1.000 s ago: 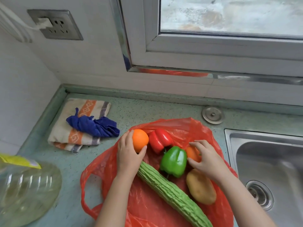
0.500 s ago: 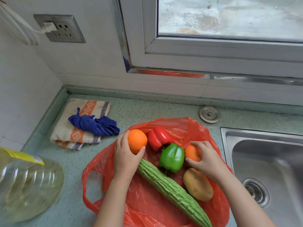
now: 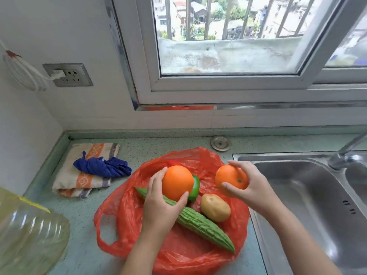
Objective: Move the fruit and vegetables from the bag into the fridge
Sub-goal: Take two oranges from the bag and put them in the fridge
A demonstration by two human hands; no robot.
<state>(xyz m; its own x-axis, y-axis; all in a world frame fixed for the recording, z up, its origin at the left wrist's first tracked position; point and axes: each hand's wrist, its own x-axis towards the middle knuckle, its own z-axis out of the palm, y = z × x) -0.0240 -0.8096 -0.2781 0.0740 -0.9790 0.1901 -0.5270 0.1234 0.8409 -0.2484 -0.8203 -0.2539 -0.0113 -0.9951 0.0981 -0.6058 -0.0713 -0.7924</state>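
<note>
A red plastic bag [image 3: 127,219] lies open on the green counter. My left hand [image 3: 158,207] grips a large orange [image 3: 177,182] raised above the bag. My right hand [image 3: 250,187] holds a second orange [image 3: 230,179] over the bag's right side. Still in the bag lie a long bitter gourd [image 3: 202,225], a potato [image 3: 215,207], a green pepper [image 3: 195,188] mostly behind the left orange, and a red pepper [image 3: 173,162] of which only a sliver shows. No fridge is in view.
A steel sink [image 3: 309,205] with a tap [image 3: 345,153] sits right of the bag. A folded towel [image 3: 83,181] with a blue cloth [image 3: 101,167] lies at the left. A clear oil bottle [image 3: 29,233] stands at the near left. Window and wall socket [image 3: 67,75] lie behind.
Both hands have lifted their oranges up out of the bag. The view has tilted up, showing more of the window.
</note>
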